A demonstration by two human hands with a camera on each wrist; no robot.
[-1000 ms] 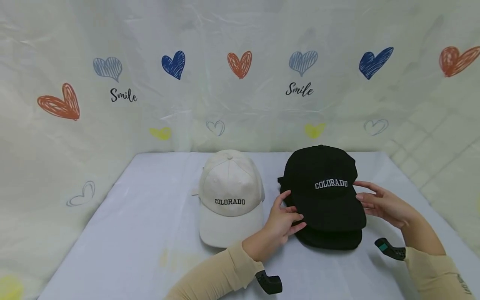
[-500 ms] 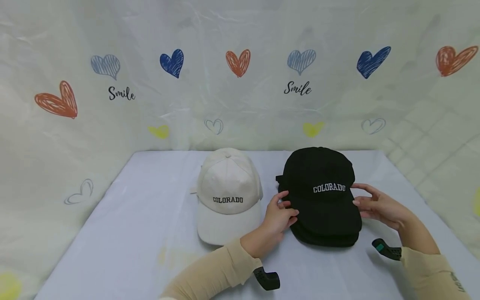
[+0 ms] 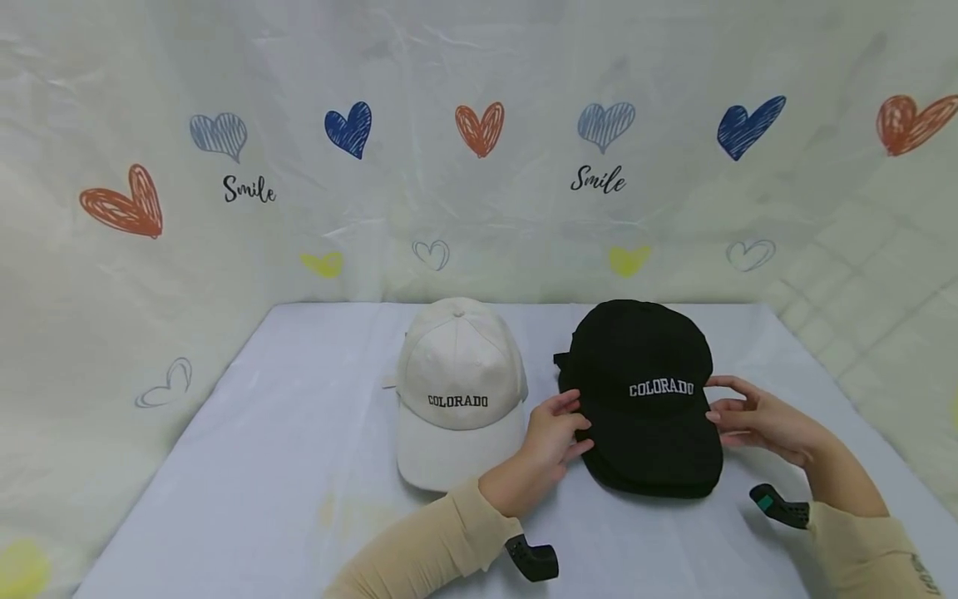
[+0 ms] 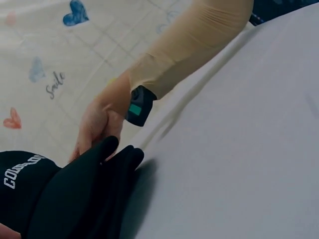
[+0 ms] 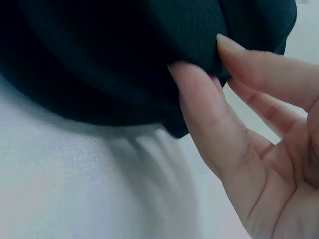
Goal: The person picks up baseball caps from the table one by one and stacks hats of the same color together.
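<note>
I have my left hand point(image 3: 550, 437) and right hand point(image 3: 756, 416) pinching opposite brim edges of the black cotton COLORADO cap point(image 3: 644, 391), squaring it atop another black cap; the cream cap point(image 3: 458, 391) lies just left.

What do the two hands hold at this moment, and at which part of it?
Both hold the top black cap of the black stack: the left hand pinches its left edge, the right hand its right edge, where brim meets crown.
</note>
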